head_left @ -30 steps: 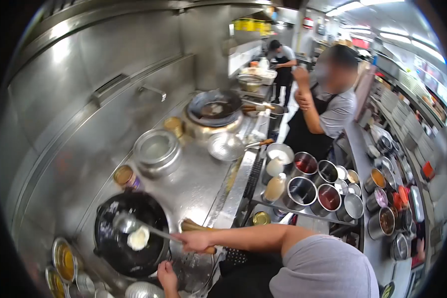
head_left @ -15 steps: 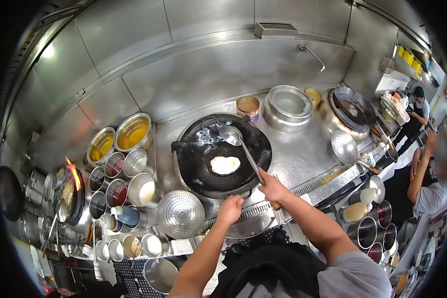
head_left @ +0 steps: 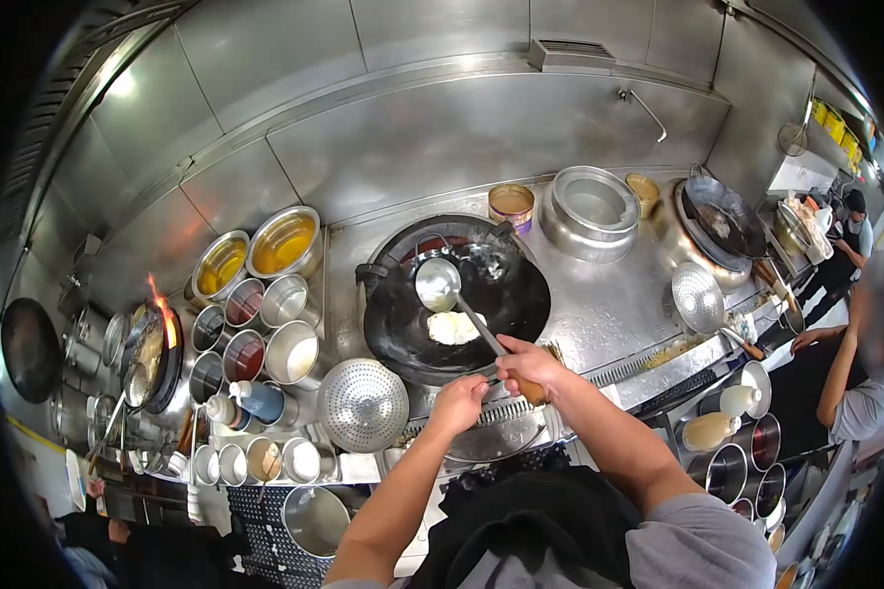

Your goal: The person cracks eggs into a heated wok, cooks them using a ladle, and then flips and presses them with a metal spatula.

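Note:
A black wok sits on the burner in front of me, with white, egg-like food in it. My right hand is wrapped round the wooden end of a ladle. The ladle's bowl hangs over the wok just behind the food, partly covering it; whether they touch I cannot tell. At the wok's near edge, my left hand is closed on the wok's handle, and the fingers hide most of that grip. A perforated strainer lies left of my left hand.
Two bowls of yellow liquid and several metal pots stand left of the wok. Farther left, a flame rises by another pan. A large pot and a second wok are at the right. A co-worker stands at far right.
The ladle's bowl has come nearer over the food, and my right hand has drawn back toward my left. The wok has tipped slightly, and the whole view has shifted a little.

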### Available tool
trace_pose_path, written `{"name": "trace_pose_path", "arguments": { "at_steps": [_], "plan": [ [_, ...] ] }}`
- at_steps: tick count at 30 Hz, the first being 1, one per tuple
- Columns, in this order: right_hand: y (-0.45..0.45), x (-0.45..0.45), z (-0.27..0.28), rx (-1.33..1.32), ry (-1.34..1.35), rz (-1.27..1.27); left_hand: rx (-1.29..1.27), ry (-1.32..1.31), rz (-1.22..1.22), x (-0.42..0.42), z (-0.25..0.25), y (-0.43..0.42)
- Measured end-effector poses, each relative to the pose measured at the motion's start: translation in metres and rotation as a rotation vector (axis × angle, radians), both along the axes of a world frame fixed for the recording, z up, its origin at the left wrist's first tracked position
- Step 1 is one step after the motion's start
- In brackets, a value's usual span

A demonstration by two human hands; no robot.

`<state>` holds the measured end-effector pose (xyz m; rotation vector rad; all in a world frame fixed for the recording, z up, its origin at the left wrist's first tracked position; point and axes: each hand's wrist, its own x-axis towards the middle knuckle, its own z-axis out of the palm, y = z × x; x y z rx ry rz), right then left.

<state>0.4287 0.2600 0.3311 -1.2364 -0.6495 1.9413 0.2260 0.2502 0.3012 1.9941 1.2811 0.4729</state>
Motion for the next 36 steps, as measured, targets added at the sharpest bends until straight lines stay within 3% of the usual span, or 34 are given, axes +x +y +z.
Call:
{"name": "trace_pose_path", "arguments": {
  "at_steps": [4, 7, 17, 24, 31, 36],
  "plan": [
    [-0.009, 0.015, -0.022, 0.014, 0.193, 0.001, 0.063, -0.047, 0.021, 0.006, -0.027, 0.001],
    [-0.022, 0.026, -0.005, 0.011, 0.169, 0.034, 0.074, -0.046, 0.040, 0.015, -0.052, 0.006],
    [-0.031, 0.038, 0.031, 0.239, -0.473, 0.144, 0.066, -0.018, 0.062, 0.015, -0.087, 0.022],
    [-0.002, 0.025, 0.009, 0.328, -0.873, 0.176, 0.079, -0.079, 0.041, 0.013, -0.070, 0.020],
    [0.005, 0.015, -0.014, 0.351, -0.966, 0.208, 0.005, -0.083, 0.003, 0.008, -0.015, 0.004],
    [-0.002, 0.007, 0.007, 0.283, -0.831, 0.212, 0.060, -0.102, -0.005, 0.006, -0.016, 0.004]
  ]
}}
